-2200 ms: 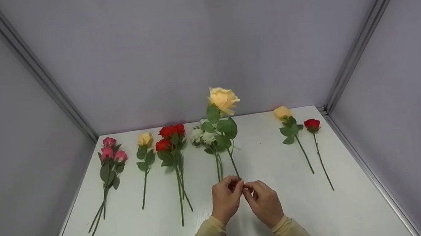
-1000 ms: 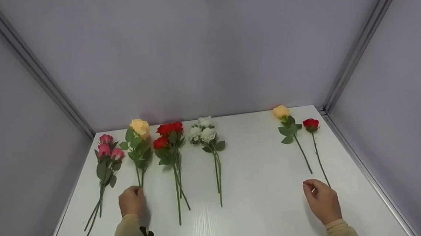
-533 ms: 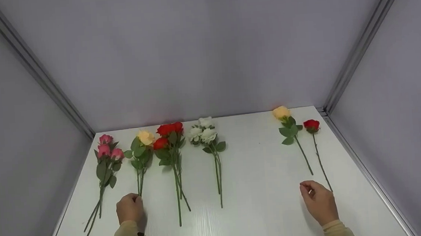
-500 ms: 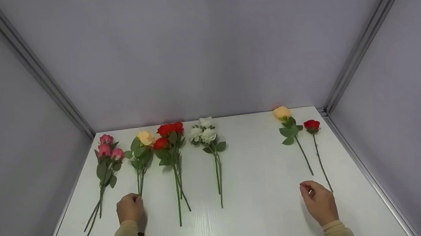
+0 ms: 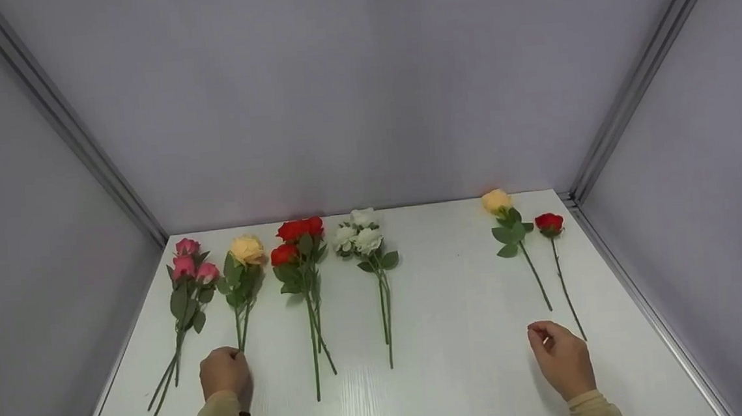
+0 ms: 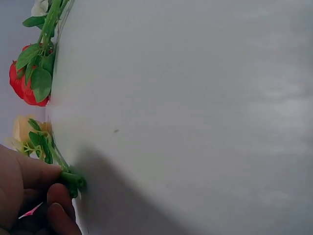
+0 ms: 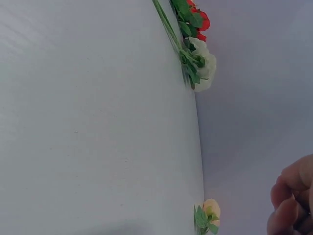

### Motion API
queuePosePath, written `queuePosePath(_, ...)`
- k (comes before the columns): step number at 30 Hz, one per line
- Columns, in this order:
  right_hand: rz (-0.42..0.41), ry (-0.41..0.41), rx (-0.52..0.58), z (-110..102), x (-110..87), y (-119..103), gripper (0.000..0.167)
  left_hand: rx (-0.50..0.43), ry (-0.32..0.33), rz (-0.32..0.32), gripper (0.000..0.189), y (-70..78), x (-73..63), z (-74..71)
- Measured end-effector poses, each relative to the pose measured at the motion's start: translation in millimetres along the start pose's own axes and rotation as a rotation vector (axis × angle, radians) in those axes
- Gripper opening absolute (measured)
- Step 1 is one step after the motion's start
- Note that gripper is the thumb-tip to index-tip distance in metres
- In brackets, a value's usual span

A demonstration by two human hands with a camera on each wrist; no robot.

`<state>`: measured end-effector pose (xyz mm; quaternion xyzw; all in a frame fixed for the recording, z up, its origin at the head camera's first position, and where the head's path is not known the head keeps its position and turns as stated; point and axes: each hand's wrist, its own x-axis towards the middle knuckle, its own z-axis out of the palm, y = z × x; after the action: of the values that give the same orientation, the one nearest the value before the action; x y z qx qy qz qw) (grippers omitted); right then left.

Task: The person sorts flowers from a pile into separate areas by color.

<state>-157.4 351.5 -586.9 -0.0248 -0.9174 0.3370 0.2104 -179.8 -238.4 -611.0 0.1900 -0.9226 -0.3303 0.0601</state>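
Note:
Low over the table's left part, my left hand (image 5: 224, 373) pinches the lower stems of yellow roses (image 5: 246, 250). Two stems run up from the fingers, but one bloom largely covers the other. In the left wrist view, green stem ends (image 6: 76, 180) poke out between thumb and fingers. My right hand (image 5: 562, 358) hovers at the right with fingers loosely curled, holding nothing. Nearest to it lie a red rose (image 5: 549, 224) on a thin stem and another yellow rose (image 5: 496, 202).
Pink roses (image 5: 184, 267) lie left of the left hand, their stems crossing. Red roses (image 5: 294, 231) and white flowers (image 5: 366, 237) lie in bunches along the middle of the white table (image 5: 451, 333). Grey panels (image 5: 364, 104) stand at the back and sides.
Both hands first held a yellow rose upright at the middle; the left hand has since laid it over the one at left and drawn slightly nearer. The right hand moved right, then stayed nearly still.

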Motion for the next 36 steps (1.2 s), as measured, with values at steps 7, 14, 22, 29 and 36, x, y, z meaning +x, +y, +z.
queuePosePath(7,-0.022,0.011,0.006,0.8,-1.5,1.7,0.004,0.001,0.004,-0.010,0.026,0.6,-0.7,0.8)
queuePosePath(14,-0.020,0.014,0.017,2.1,-3.2,2.7,0.006,-0.001,0.008,-0.034,0.028,-0.5,0.9,4.2)
queuePosePath(22,0.005,-0.010,-0.032,-4.7,5.5,14.0,0.005,-0.001,0.031,-0.031,0.026,-2.3,0.3,5.7)
queuePosePath(29,0.105,-0.091,-0.125,-22.2,30.1,52.6,0.017,-0.012,0.049,-0.049,0.024,-4.4,-0.5,6.9)
queuePosePath(36,0.347,-0.312,-0.209,-33.5,40.7,102.1,0.048,-0.037,0.057,-0.073,0.024,-7.6,-0.7,8.4)
